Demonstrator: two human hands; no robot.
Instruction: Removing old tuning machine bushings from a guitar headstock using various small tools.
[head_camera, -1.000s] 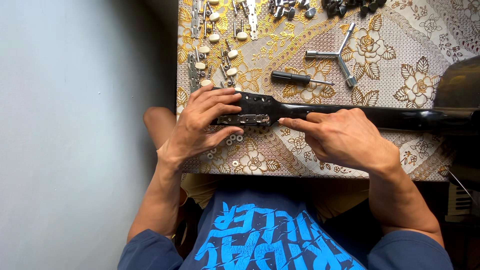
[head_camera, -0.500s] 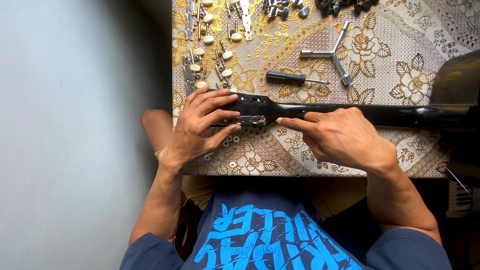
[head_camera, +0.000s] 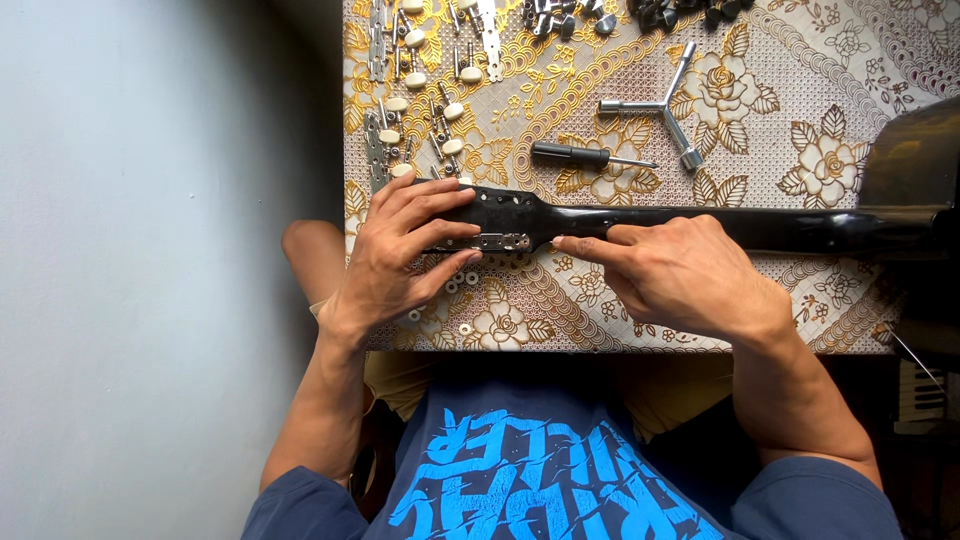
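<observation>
Lengthwise, the glossy black guitar neck (head_camera: 700, 225) runs left to right across the floral-patterned surface (head_camera: 800, 120). At its headstock end, the left hand (head_camera: 400, 250) curls fingers over it, pressing a metal tuner plate (head_camera: 500, 241). Right of that plate, the right hand (head_camera: 680, 275) rests on the neck, forefinger extended toward it, gripping nothing.

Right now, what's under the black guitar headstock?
The black guitar headstock lies on the floral gold-and-white tablecloth, small metal washers beside its near edge. The left hand covers its end; anything beneath is hidden.
</observation>
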